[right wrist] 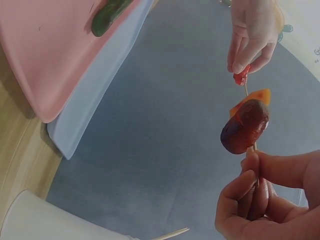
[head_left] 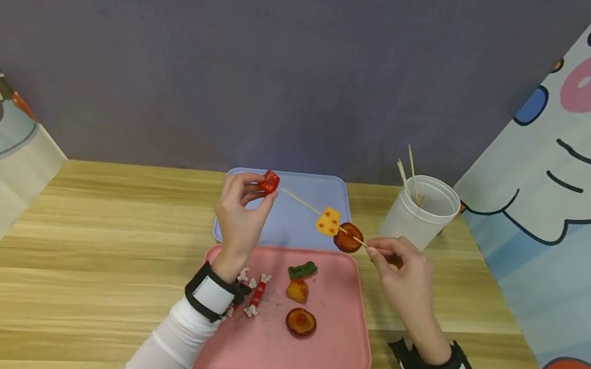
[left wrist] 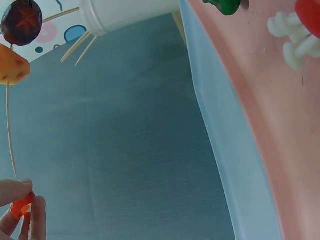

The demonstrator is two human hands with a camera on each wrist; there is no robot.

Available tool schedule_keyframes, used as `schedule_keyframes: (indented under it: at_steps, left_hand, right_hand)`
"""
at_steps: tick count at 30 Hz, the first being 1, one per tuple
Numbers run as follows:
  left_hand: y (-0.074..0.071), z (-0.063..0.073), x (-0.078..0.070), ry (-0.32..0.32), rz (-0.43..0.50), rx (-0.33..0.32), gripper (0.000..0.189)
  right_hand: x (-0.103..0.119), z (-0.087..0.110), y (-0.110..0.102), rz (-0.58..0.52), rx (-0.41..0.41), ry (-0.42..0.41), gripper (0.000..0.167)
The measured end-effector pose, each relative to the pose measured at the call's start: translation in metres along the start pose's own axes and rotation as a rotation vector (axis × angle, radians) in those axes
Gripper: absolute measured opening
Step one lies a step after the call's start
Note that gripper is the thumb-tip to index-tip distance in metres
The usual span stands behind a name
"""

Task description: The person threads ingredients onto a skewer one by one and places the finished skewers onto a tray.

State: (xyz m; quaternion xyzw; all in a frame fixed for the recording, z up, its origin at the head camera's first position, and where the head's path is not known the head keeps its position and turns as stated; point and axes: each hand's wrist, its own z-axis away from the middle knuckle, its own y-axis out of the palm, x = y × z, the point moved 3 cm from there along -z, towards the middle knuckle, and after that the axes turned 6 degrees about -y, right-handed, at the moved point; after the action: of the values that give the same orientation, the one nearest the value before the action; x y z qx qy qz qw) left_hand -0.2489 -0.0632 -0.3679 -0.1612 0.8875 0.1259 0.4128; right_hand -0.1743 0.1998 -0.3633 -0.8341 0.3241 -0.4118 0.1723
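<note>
My left hand (head_left: 243, 218) pinches a small glossy red food piece (head_left: 270, 181) between thumb and fingers, above the blue tray. My right hand (head_left: 404, 275) pinches the lower end of a thin wooden skewer (head_left: 300, 200). Threaded on it are a brown mushroom (head_left: 348, 238), nearer the right fingers, and a yellow spotted food piece (head_left: 328, 222) beyond it. The skewer's bare end points toward the red piece. In the left wrist view the skewer tip comes close to the red piece (left wrist: 22, 206); whether they touch I cannot tell.
A pink tray (head_left: 337, 350) holds another mushroom (head_left: 301, 322), an orange-yellow chunk (head_left: 297, 290), a green piece (head_left: 303, 270) and several red-and-white pieces (head_left: 258, 295). Behind it lies the blue tray (head_left: 293, 233). At the right stands a white tub (head_left: 413, 222) with several skewers.
</note>
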Motion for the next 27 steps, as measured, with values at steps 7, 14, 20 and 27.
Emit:
schedule_keyframes:
  at_steps: [7, 14, 20, 27]
  left_hand:
    - [-0.0001, 0.0023, 0.0009, 0.033, -0.036, 0.016, 0.028]
    - [0.0010, 0.0029, -0.0001, 0.039, -0.063, 0.017, 0.029]
    - [0.0012, 0.0027, -0.0018, 0.036, -0.046, 0.019, 0.029]
    - [0.0026, 0.0036, -0.0041, 0.035, -0.046, 0.022, 0.029]
  right_hand:
    - [-0.0008, 0.0010, 0.0012, -0.007, -0.001, 0.000, 0.009]
    - [-0.0001, 0.0007, 0.0007, -0.016, 0.005, 0.008, 0.009]
    - [0.0006, 0.0006, 0.0004, -0.009, 0.003, -0.002, 0.009]
    - [0.0006, 0.0007, 0.0009, -0.004, 0.007, -0.003, 0.009]
